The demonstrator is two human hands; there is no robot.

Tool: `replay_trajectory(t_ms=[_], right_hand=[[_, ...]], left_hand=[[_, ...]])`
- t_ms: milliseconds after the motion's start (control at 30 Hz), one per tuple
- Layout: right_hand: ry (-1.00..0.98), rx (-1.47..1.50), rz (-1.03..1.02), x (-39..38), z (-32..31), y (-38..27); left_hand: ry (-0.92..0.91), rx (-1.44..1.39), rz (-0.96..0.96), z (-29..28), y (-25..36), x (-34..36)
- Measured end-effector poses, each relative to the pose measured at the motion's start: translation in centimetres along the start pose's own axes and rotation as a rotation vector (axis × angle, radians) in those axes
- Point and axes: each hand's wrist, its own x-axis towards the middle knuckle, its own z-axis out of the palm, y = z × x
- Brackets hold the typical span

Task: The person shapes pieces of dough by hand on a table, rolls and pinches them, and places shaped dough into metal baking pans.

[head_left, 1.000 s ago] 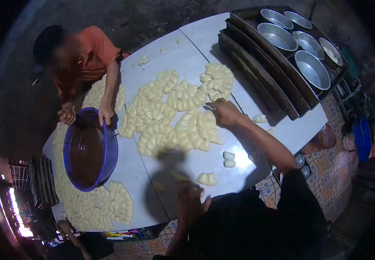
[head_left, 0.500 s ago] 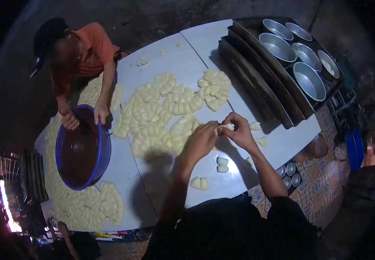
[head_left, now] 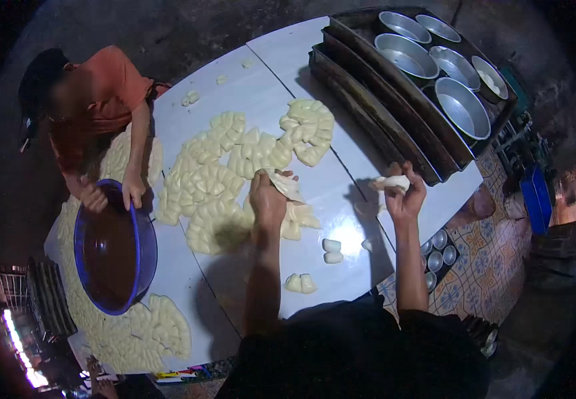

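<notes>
A large white table (head_left: 234, 86) spreads out, the wearer at its six o'clock. At ten o'clock a co-worker in an orange shirt (head_left: 108, 86) leans in. Between one and two o'clock sit dark, long-walled trays (head_left: 367, 110). At eight o'clock stands a round blue-purple plastic basin (head_left: 147, 246) with brown contents, one co-worker's hand on its rim. Clusters of pale, segmented dough (head_left: 201, 183) cover the centre toward ten o'clock. Round silver metal pans (head_left: 462, 110) rest at two o'clock. The left hand (head_left: 269, 203), near the centre, is closed on a thin, pale flap of dough (head_left: 286, 187). The right hand (head_left: 404, 193), at three o'clock, pinches a soft whitish lump of dough (head_left: 393, 182) between thumb and fingers, above the table. Smallest, two white dough cylinders (head_left: 332, 257) lie touching at four o'clock.
</notes>
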Motion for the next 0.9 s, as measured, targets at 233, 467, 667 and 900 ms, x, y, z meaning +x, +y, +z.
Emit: replay_trajectory(t_ms=[233, 467, 667, 900], right_hand=[[-0.398, -2.060, -0.304, -0.8, 0.3, 5.7], [-0.381, -1.529, -0.145, 0.0, 0.7, 9.9], [-0.191, -1.292, -0.176, -1.9, 2.8, 6.9], [-0.327, -0.809, -0.716, -6.2, 6.7, -0.2]], left_hand=[[-0.318, 0.424, -0.010, 4.7, 1.4, -3.7], [-0.481, 0.884, 0.578, 6.0, 0.7, -5.2], [-0.558, 1.306, 0.015, 4.7, 0.4, -5.0], [-0.323, 1.185, 0.103, 1.2, -1.1, -3.4]])
